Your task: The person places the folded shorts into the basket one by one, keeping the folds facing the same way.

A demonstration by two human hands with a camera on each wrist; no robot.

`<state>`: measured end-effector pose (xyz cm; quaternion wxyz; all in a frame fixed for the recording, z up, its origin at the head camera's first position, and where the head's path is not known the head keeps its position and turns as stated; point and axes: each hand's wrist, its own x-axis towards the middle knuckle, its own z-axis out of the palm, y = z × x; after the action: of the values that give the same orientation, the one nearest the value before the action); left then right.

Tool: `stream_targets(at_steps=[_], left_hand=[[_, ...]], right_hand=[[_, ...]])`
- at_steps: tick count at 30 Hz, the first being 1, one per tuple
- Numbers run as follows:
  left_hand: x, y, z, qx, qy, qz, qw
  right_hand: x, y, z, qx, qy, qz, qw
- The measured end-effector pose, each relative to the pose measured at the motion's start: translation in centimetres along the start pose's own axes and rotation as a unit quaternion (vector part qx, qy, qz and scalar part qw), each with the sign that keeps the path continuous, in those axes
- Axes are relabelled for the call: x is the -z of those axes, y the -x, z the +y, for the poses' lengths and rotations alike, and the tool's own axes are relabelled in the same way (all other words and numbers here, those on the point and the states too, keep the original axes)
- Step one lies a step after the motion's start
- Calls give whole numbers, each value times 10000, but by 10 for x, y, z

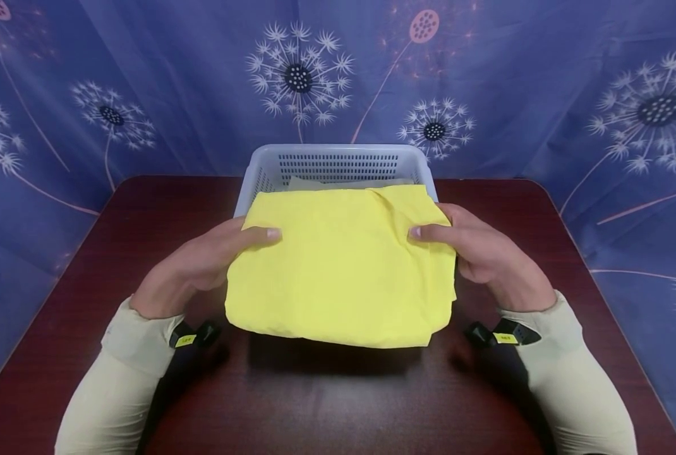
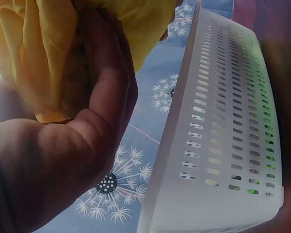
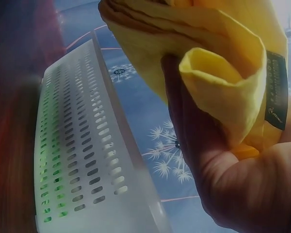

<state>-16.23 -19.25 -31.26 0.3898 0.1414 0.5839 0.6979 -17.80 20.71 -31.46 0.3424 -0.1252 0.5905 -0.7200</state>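
A folded yellow cloth garment (image 1: pixel 338 265) is held up between both hands, over the front of a pale plastic basket (image 1: pixel 338 151). My left hand (image 1: pixel 210 256) grips its left side, thumb on top and fingers beneath. On the opposite side my right hand (image 1: pixel 477 246) holds it the same way. Layered folds of the yellow cloth (image 3: pixel 223 87) and a dark label (image 3: pixel 276 90) show in the right wrist view. Cloth bunches (image 2: pixel 43 53) hang by the palm in the left wrist view. The cloth hides the basket's front.
Light-coloured cloth (image 1: pixel 309 184) lies inside the basket, and green shows through the slots of its wall (image 2: pixel 223 111). The basket stands at the far side of a dark red-brown table (image 1: pixel 338 411). A blue curtain with dandelion prints (image 1: pixel 201 76) hangs behind.
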Motion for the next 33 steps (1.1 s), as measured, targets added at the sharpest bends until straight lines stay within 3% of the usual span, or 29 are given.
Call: stream_targets(at_steps=[4, 19, 33], left_hand=[[2, -3, 2, -28, 151, -56, 9999], [8, -9, 6, -158, 343, 238, 9990], [8, -19, 8, -322, 552, 665, 9957]], right_hand=[[2, -1, -1, 37, -83, 110, 9999], [2, -4, -3, 270, -144, 329, 9990], [-3, -10, -8, 305, -489, 633, 9963]])
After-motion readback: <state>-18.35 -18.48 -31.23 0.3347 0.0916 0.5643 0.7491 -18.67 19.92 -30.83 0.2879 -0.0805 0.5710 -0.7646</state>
